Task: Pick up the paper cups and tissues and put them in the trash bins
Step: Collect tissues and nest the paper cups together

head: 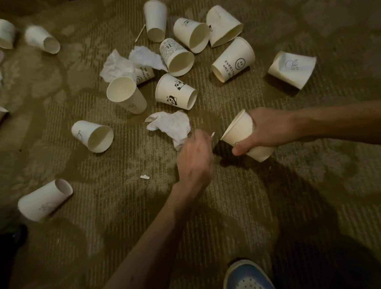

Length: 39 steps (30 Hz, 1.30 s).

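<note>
White paper cups (177,92) lie tipped over from nine round to two o'clock; one cup (240,131) tilts in the right hand (267,127) at three; crumpled tissues (169,125) at centre and eleven.

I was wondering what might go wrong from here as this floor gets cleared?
1. The left hand seems to pinch a thin swab just short of the held cup; it could slip from the fingers onto the carpet.
2. The right hand holds that cup tilted, so anything put inside may slide out.
3. The small white scrap and the far swab are easy to overlook in this dim light.
</note>
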{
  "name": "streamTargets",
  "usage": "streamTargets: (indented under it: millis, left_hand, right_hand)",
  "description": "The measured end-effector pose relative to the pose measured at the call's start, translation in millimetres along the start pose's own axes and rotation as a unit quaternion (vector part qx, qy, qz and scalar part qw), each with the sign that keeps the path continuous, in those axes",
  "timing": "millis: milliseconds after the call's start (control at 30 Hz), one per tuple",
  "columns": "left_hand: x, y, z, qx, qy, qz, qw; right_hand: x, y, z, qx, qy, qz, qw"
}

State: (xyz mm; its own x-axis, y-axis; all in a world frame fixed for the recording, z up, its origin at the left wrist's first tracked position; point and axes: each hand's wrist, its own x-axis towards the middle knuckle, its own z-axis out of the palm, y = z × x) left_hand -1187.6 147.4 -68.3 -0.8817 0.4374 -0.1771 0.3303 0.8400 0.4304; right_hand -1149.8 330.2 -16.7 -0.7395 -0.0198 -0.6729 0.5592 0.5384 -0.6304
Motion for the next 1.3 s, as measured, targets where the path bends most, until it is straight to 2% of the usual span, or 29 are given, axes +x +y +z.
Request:
streamTargets:
  millis: [100, 200, 267, 433, 500, 600, 700, 767, 900, 1067, 1300]
  left_hand:
    - [-26, -10, -1, -0.149, 0.036, 0.021, 0.988]
    - [-35, -16, -12, -0.234, 0.036, -0.043, 0.971]
    - [-33, -19, -24, -0.251, 0.060, -0.065, 0.964]
    - [3, -31, -50, -0.222, 0.192, -0.078, 0.953]
    - [27, -41, -49, -0.179, 0.177, -0.110, 0.962]
    - [53, -56, -36, -0.096, 0.090, -0.128, 0.983]
    - [62, -63, -21, -0.039, 0.011, -0.139, 0.989]
    - [60, -67, -13, 0.005, 0.024, -0.126, 0.992]
    - [52, -76, -8, 0.056, 0.092, -0.045, 0.993]
    - [39, -85, -18, 0.003, 0.100, -0.011, 0.995]
    - [-49, -94, -50, -0.145, 0.104, -0.082, 0.981]
  right_hand:
    - [2, -2, 1, -0.007, -0.008, 0.005, 1.000]
    - [5, -3, 5, -0.018, -0.016, 0.006, 1.000]
    - [5, -4, 8, -0.022, -0.019, 0.004, 1.000]
    - [5, -6, 9, -0.030, -0.014, 0.004, 0.999]
    - [5, -8, 9, -0.034, -0.015, 0.007, 0.999]
    - [6, -13, 11, -0.040, -0.018, 0.009, 0.999]
    - [8, -17, 13, -0.041, -0.018, 0.002, 0.999]
    - [8, -19, 15, -0.041, -0.016, 0.003, 0.999]
    - [9, -21, 19, -0.027, -0.019, -0.003, 0.999]
    - [12, -29, 27, -0.024, -0.029, -0.020, 0.999]
    - [20, -42, 42, -0.010, -0.049, -0.043, 0.998]
